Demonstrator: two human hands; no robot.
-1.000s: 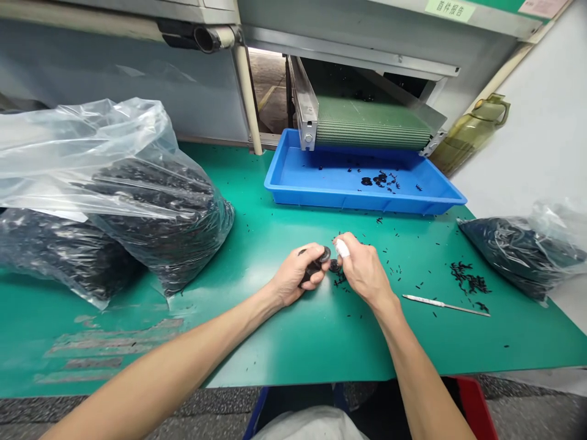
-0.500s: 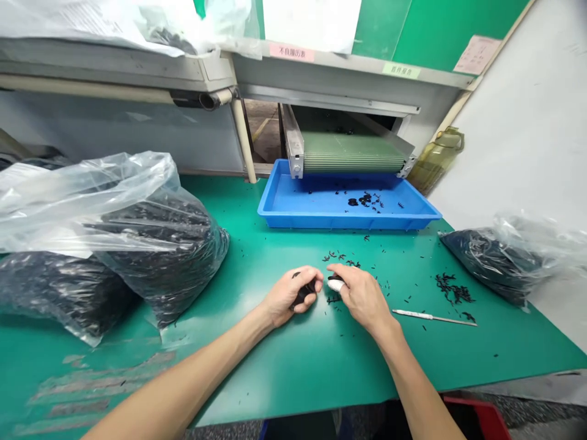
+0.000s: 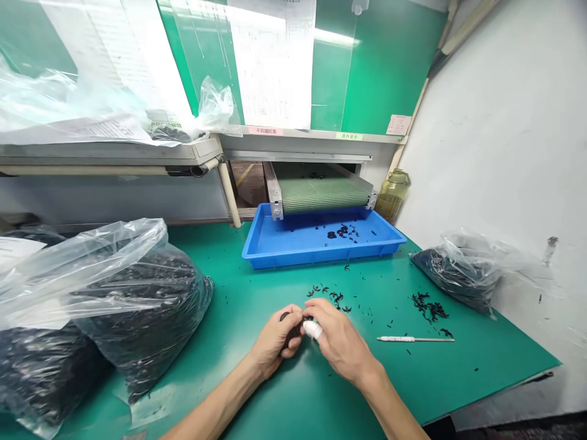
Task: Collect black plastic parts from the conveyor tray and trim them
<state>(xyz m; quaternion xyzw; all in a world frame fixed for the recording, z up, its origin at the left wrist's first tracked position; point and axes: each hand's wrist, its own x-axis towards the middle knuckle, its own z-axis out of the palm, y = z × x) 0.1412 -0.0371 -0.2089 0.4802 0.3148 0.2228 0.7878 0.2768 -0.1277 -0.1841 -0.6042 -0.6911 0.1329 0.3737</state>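
Note:
My left hand point(image 3: 274, 341) is curled closed around small black round parts point(image 3: 290, 335) just above the green table point(image 3: 284, 391). My right hand point(image 3: 337, 342), with a white wrap on one fingertip point(image 3: 312, 330), meets the left hand and pinches at the same black parts. Small black trimmings point(image 3: 332, 297) lie scattered on the mat just beyond both hands.
A large clear bag of black parts point(image 3: 114, 305) sits at the left, a smaller one point(image 3: 458, 272) at the right. A blue tray point(image 3: 275, 253) lies under a green conveyor belt point(image 3: 323, 194). A thin white tool point(image 3: 415, 339) lies to the right. A yellow-green jug point(image 3: 393, 194) stands by the wall.
The camera has tilted upward, showing the wall and papers above the bench. My hands stay together on the black parts, now closed tighter against each other.

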